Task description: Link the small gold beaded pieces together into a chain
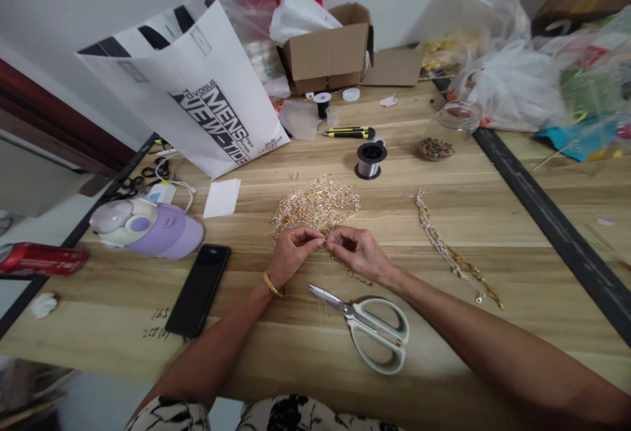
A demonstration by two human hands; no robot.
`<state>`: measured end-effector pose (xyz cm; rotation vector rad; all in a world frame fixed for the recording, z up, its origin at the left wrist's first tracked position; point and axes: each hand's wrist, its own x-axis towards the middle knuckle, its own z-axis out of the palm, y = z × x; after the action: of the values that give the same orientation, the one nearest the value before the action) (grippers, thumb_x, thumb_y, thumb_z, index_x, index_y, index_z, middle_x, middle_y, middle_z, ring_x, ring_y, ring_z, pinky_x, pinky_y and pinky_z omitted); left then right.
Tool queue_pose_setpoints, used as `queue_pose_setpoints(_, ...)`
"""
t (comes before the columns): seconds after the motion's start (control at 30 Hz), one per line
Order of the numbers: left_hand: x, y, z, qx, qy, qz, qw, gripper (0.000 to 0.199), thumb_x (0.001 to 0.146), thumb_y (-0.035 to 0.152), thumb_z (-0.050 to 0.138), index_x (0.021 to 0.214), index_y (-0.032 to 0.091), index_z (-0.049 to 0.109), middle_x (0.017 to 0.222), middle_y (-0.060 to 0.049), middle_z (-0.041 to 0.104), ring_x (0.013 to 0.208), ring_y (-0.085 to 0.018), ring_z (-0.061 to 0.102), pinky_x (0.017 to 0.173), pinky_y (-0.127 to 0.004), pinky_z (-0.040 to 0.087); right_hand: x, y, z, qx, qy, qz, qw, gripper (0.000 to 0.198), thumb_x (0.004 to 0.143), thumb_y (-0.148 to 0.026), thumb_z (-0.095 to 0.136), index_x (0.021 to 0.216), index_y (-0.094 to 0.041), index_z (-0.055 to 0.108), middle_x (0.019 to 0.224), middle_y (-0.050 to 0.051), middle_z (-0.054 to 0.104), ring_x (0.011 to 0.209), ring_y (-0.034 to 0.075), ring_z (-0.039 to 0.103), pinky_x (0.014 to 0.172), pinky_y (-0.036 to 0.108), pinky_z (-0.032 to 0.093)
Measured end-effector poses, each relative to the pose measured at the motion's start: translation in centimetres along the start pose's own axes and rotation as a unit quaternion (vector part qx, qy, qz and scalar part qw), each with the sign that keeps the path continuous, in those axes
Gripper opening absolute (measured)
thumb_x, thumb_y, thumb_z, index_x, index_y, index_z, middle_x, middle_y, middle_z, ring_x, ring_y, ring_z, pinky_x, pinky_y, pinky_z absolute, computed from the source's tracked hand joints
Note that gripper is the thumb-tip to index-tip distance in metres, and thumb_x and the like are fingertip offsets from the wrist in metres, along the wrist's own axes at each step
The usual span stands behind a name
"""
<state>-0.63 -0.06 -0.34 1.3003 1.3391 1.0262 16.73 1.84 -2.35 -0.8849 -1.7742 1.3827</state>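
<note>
My left hand [292,255] and my right hand [359,253] meet at the fingertips, each closed in a pinch. From under the right fingers a thin gold chain [351,274] trails onto the table. What lies between the left thumb and finger is too small to make out. Just behind both hands is a loose heap of gold-coloured chain pieces with clear beads [318,202]. Scissors [365,326] with pale handles lie in front of the hands, blades pointing left. To the right, gold and silver chains [451,247] are stretched out side by side.
At left are a black phone [198,291], a purple bottle [158,227] and a red can [42,259]. Behind stand a wire spool [369,160], a utility knife [349,133], a bead jar [451,130], a white paper bag [197,89] and a cardboard box [328,56].
</note>
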Motion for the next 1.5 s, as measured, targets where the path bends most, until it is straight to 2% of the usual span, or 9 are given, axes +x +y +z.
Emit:
queue_pose_setpoints(1.1, -0.1, 0.23, 0.1, 0.011, -0.015, 0.016, 1.0, 0.018, 0.068, 0.031, 0.072, 0.073, 0.014, 0.07, 0.074, -0.005, 0.069, 0.07, -0.016, 0.061, 0.069, -0.026, 0.05, 0.0, 0.05, 0.01, -0.003, 0.009, 0.006, 1.0, 0.015, 0.083, -0.028, 0.055, 0.076, -0.015, 0.057, 0.06, -0.003, 0.047, 0.054, 0.009, 0.04, 0.049, 0.02, 0.031)
queue_pose_setpoints(1.5, -0.12, 0.08, 0.11, -0.002, -0.016, 0.01, 1.0, 0.013, 0.067, 0.025, 0.073, 0.072, 0.013, 0.07, 0.073, -0.004, 0.069, 0.068, -0.015, 0.061, 0.067, -0.025, 0.049, 0.06, 0.17, 0.01, -0.005, 0.009, 0.01, 1.0, 0.014, 0.083, -0.027, 0.055, 0.077, -0.015, 0.058, 0.06, -0.003, 0.048, 0.054, 0.009, 0.041, 0.049, 0.02, 0.031)
